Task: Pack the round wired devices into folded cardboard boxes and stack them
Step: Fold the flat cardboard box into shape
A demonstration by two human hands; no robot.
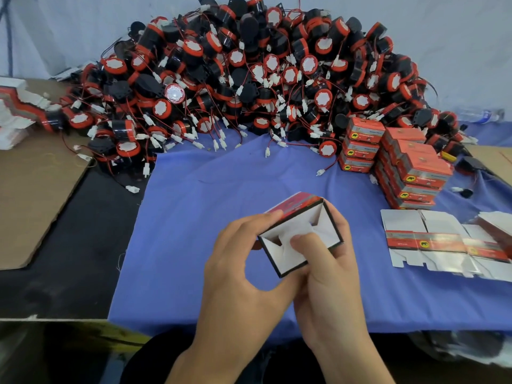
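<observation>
**Blue cloth (194, 217) packing bench**

Left hand (235, 273) and right hand (329, 278) grip a cardboard box (277, 253) between them, right thumb on its white end flaps. Flat box blanks (432, 242) lie to the right, stacked boxes (410, 167) farther back, heaped round wired devices (249, 70) beyond.
</observation>
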